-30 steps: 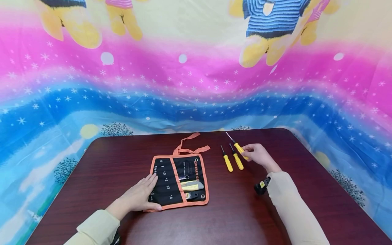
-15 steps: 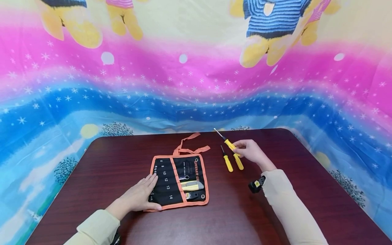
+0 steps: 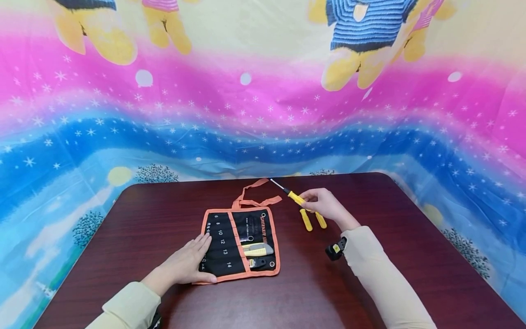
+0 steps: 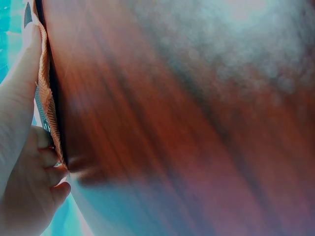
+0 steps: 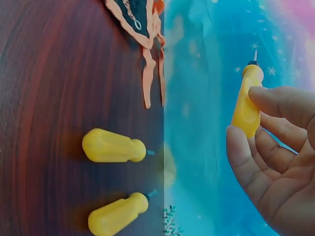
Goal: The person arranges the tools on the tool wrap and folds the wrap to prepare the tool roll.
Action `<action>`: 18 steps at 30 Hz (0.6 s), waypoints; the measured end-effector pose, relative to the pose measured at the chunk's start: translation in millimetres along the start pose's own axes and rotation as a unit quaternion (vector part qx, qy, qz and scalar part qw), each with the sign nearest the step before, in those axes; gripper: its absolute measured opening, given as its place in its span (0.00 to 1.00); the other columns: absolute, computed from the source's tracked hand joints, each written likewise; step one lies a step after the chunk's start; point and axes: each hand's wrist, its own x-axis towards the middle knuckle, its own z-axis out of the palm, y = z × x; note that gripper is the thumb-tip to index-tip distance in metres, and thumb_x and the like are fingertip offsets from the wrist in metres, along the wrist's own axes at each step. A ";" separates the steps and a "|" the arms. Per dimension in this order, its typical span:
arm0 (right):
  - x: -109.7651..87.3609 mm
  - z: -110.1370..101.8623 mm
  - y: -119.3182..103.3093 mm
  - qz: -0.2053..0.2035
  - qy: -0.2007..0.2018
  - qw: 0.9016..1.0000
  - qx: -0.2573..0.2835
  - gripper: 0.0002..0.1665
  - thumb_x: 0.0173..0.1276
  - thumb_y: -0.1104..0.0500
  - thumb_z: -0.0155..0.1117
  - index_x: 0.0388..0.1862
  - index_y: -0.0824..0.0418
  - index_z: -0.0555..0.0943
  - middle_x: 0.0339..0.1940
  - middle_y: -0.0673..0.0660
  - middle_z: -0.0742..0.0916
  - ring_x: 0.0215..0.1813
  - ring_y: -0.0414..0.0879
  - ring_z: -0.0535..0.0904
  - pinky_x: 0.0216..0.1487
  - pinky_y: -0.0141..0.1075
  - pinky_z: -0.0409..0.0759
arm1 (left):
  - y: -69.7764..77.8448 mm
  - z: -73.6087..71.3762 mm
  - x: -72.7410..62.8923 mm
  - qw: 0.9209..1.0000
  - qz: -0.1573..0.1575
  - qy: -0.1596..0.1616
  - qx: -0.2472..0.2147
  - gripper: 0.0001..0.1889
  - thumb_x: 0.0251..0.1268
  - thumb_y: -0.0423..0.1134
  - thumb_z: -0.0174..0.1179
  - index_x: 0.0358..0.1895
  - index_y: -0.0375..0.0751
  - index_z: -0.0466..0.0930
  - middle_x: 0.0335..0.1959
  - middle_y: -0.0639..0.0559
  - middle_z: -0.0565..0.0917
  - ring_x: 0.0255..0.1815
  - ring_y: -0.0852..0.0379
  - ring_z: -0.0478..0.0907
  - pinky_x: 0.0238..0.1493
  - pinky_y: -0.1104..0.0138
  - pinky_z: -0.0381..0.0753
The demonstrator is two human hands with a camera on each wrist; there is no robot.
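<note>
My right hand (image 3: pixel 324 203) pinches the yellow handle of a screwdriver (image 5: pixel 248 101) between thumb and fingers, its shaft pointing up and to the left in the head view. Below that hand two more yellow-handled screwdrivers (image 5: pixel 114 146) lie on the table. My left hand (image 3: pixel 186 260) rests with its fingers straight on the left edge of a black tool pouch (image 3: pixel 222 237) with orange trim. In the pouch's right-hand pockets sit a utility knife (image 3: pixel 258 249) and a small black tool (image 3: pixel 258 262) with a yellow label, whose kind I cannot tell.
The dark wooden table (image 3: pixel 320 297) ends at its far edge against a printed cloth backdrop (image 3: pixel 263 114). Orange tie straps (image 3: pixel 256 200) spread from the top of the pouch towards that edge.
My right hand has carried the screwdriver left, over the two lying ones and closer to the pouch's straps. The left hand and pouch have stayed put.
</note>
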 end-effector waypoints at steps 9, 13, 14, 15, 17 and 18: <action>3.2 16.0 -2.2 -0.010 -0.025 0.999 -0.033 0.12 0.63 0.65 0.62 0.45 0.64 0.81 0.34 0.56 0.80 0.35 0.61 0.77 0.37 0.48 0.79 | -0.1 0.4 0.0 1.000 0.003 0.000 -0.001 0.59 0.43 0.75 0.53 0.67 0.25 0.54 0.68 0.33 0.56 0.69 0.39 0.51 0.64 0.51 0.55; 4.1 21.4 -5.2 -0.013 -0.036 0.999 -0.038 0.11 0.63 0.65 0.62 0.45 0.63 0.82 0.33 0.55 0.80 0.34 0.60 0.77 0.37 0.47 0.79 | -0.3 0.5 0.1 1.000 0.001 -0.001 -0.002 0.59 0.43 0.75 0.53 0.67 0.26 0.54 0.68 0.33 0.55 0.69 0.39 0.51 0.64 0.51 0.55; 4.3 23.0 -6.3 -0.012 -0.038 0.998 -0.038 0.11 0.62 0.65 0.62 0.44 0.63 0.82 0.33 0.55 0.80 0.34 0.59 0.77 0.37 0.48 0.79 | -0.3 0.4 0.1 1.000 0.001 -0.001 -0.002 0.59 0.43 0.75 0.53 0.67 0.26 0.54 0.68 0.33 0.55 0.69 0.39 0.51 0.64 0.51 0.55; 4.7 24.4 -7.0 -0.013 -0.041 0.998 -0.039 0.11 0.62 0.65 0.62 0.44 0.62 0.82 0.33 0.55 0.80 0.33 0.58 0.76 0.36 0.49 0.79 | -0.3 0.4 0.1 1.000 0.001 -0.002 -0.001 0.59 0.43 0.75 0.53 0.68 0.26 0.54 0.68 0.33 0.55 0.69 0.39 0.51 0.64 0.51 0.55; 5.6 27.8 -7.9 -0.014 -0.046 0.998 -0.041 0.11 0.62 0.65 0.63 0.44 0.62 0.82 0.33 0.55 0.80 0.33 0.56 0.77 0.37 0.49 0.79 | -0.1 0.2 0.0 1.000 0.001 -0.002 -0.001 0.59 0.44 0.75 0.53 0.67 0.26 0.54 0.68 0.33 0.55 0.69 0.39 0.51 0.64 0.51 0.55; 6.0 29.7 -8.1 -0.017 -0.046 0.998 -0.046 0.11 0.62 0.65 0.63 0.44 0.62 0.82 0.33 0.54 0.80 0.32 0.54 0.77 0.36 0.48 0.79 | -0.2 0.2 0.0 1.000 0.001 -0.002 0.000 0.59 0.44 0.75 0.53 0.67 0.26 0.54 0.68 0.33 0.56 0.69 0.39 0.51 0.64 0.51 0.55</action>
